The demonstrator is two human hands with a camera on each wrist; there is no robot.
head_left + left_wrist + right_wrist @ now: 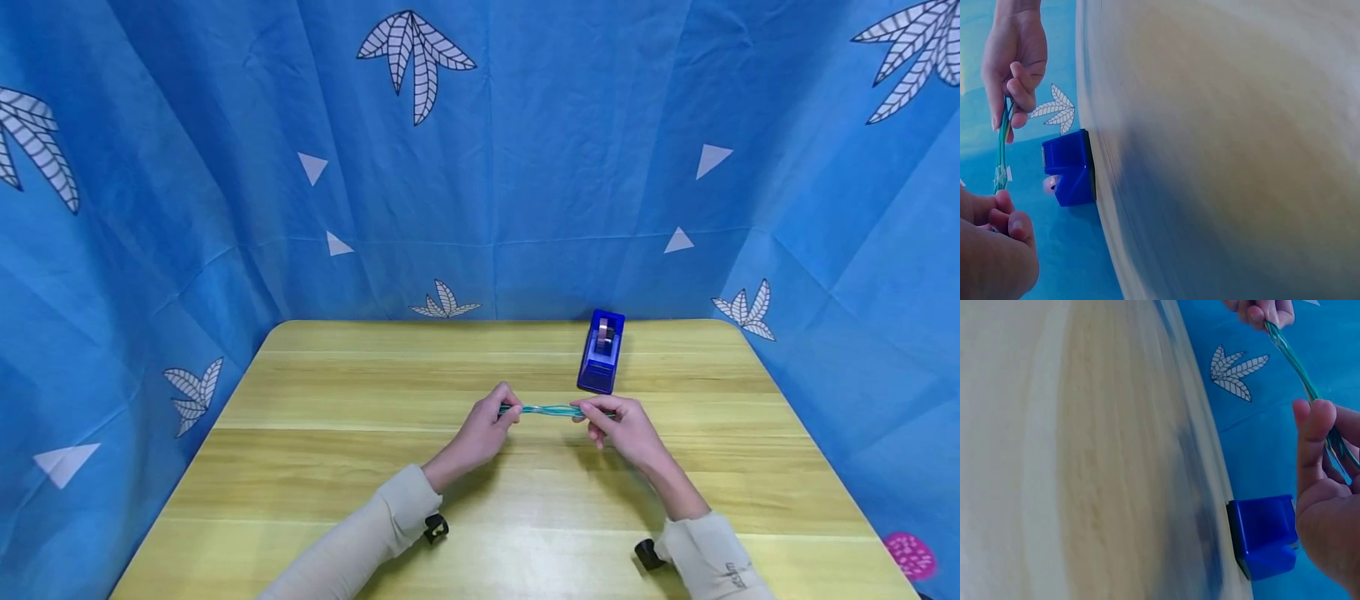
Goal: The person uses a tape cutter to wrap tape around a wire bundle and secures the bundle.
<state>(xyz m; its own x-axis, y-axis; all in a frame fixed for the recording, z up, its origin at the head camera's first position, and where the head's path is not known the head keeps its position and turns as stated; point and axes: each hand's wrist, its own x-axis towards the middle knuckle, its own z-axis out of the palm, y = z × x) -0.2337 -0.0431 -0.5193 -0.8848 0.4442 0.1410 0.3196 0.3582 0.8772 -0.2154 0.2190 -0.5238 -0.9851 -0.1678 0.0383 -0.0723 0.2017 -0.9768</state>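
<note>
A thin bundle of green wires [553,410] is stretched level between the two hands, above the table. My left hand [483,429] pinches its left end between thumb and fingers. At the other end, my right hand [628,429] pinches the bundle, with a short tail of wire passing beyond its thumb. In the left wrist view, a piece of clear tape [1002,176] sits around the wires close to the left hand, with a loose edge sticking out. Just behind the right hand stands a blue tape dispenser [600,354] with a roll in it. The wire ends inside the fingers are hidden.
The wooden table [337,467] has rounded far corners. Blue curtains [495,167] with leaf and triangle prints enclose its back and sides. Black wrist devices [436,527] sit at both sleeve cuffs.
</note>
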